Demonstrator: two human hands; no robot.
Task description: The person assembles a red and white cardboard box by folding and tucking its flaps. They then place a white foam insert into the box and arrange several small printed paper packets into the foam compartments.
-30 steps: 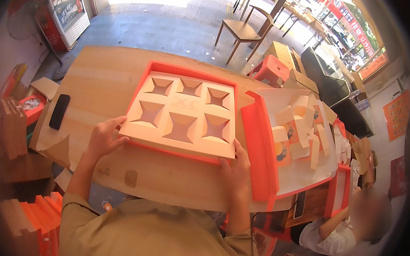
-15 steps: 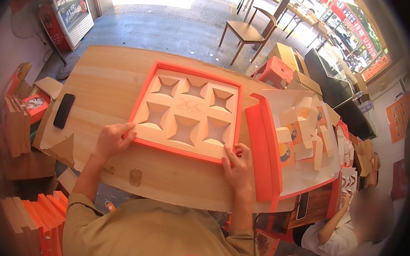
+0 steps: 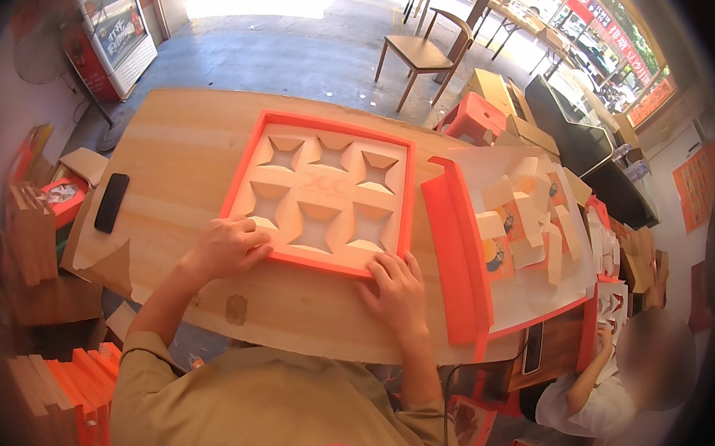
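Observation:
A shallow red-orange box (image 3: 409, 202) lies on the table in front of me. Inside it sits a cream insert tray (image 3: 313, 149) with several square, sloping-sided recesses. My left hand (image 3: 227, 249) grips the box at its near left corner, fingers curled over the rim onto the insert. At the near right corner, my right hand (image 3: 394, 293) has its fingers bent over the rim, with the thumb against the outer front side. The recesses hold nothing that I can see.
Right of the box lies a larger open red box (image 3: 454, 263) with white sheets and loose cardboard pieces (image 3: 531, 227). A black phone (image 3: 111, 203) rests on the table (image 3: 172, 144) at left. Another person (image 3: 586, 396) sits at lower right. Stacked cartons (image 3: 29, 233) flank the left.
The left hand has slid right, its fingers now over the rim. The right hand's fingers have come over the near edge too. The view has shifted slightly.

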